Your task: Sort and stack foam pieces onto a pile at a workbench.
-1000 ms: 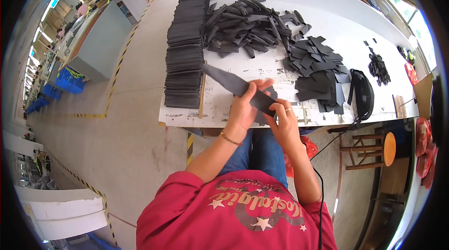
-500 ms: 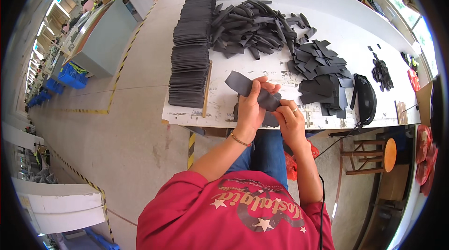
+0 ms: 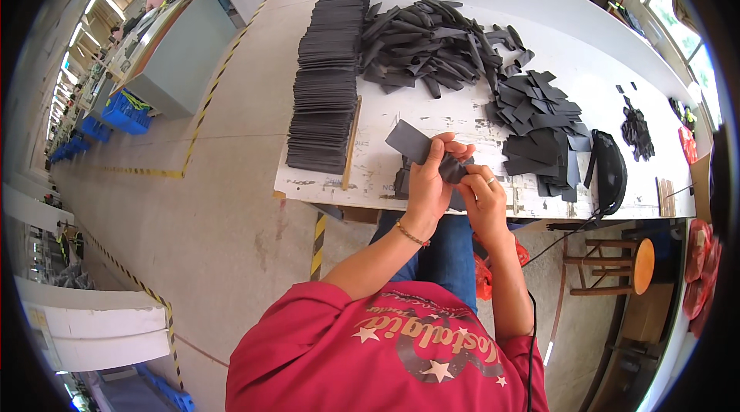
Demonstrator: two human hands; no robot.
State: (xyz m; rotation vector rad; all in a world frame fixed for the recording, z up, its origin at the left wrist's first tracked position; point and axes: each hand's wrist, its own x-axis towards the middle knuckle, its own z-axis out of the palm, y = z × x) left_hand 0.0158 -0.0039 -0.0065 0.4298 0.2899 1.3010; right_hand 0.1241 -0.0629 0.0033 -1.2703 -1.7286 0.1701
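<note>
I grip 1 dark strip (image 3: 409, 141) above the table's front edge — my left hand (image 3: 430, 190) clasps its middle under the thumb, my right hand (image 3: 487, 200) pinches its near end. A long row of dark pieces (image 3: 330, 73) lines the table's (image 3: 601, 77) left edge; a black pouch (image 3: 610, 173) lies by the front edge, toward the right corner.

Above the near edge of the tabletop (image 3: 597, 77), the person's left hand (image 3: 428, 187) and right hand (image 3: 486, 198) hold a dark strip (image 3: 408, 141). A row of packed dark pieces (image 3: 328, 77) runs along the left edge; a black pouch (image 3: 611, 173) lies toward the near right corner.
</note>
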